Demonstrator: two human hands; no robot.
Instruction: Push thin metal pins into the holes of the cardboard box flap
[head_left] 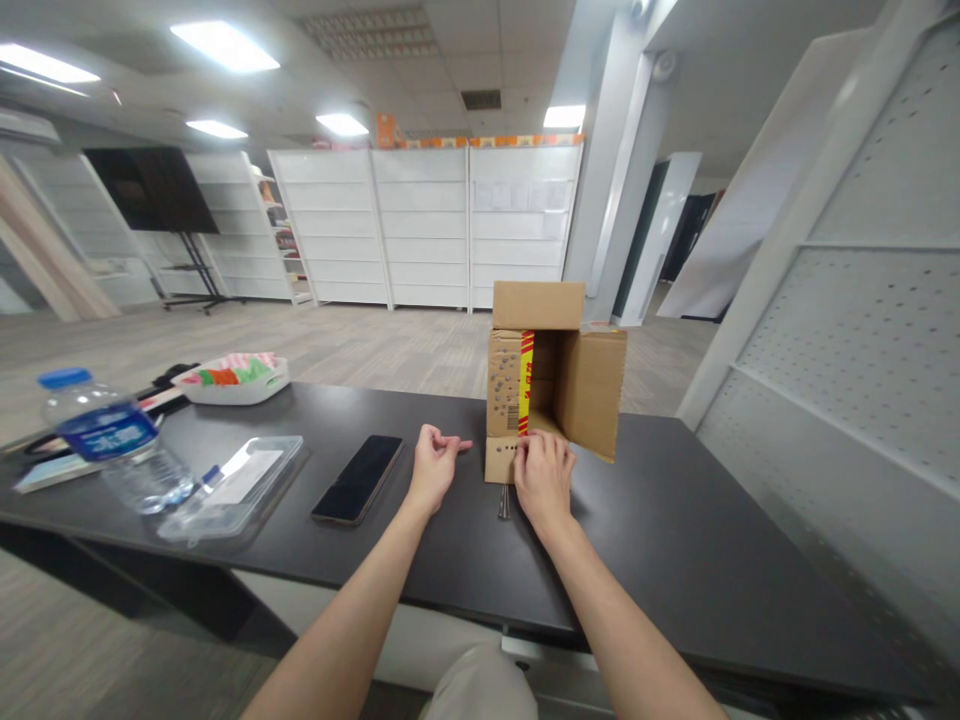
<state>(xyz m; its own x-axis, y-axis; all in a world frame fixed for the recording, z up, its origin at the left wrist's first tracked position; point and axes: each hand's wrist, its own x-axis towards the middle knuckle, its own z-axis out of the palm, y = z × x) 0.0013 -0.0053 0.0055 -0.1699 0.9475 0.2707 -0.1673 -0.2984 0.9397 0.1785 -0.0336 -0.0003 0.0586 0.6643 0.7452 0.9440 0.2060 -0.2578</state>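
An open cardboard box (504,385) stands on the dark table, its side flap (592,390) swung out to the right. Yellow-and-red tape runs down its front edge, and small dark holes or dots mark the left panel and lower flap (500,460). My right hand (544,472) has its fingers closed over the lower flap. Just left of the box, my left hand (435,467) is mostly curled, one finger reaching toward the box; anything between its fingertips is too small to make out. Several thin metal nails or screws (504,503) lie below the flap.
A black phone (358,480) lies left of my left hand. Farther left are a clear plastic case (244,485), a water bottle (120,440) and a white tray (232,391) with colourful packets. A perforated panel (862,330) rises along the right side.
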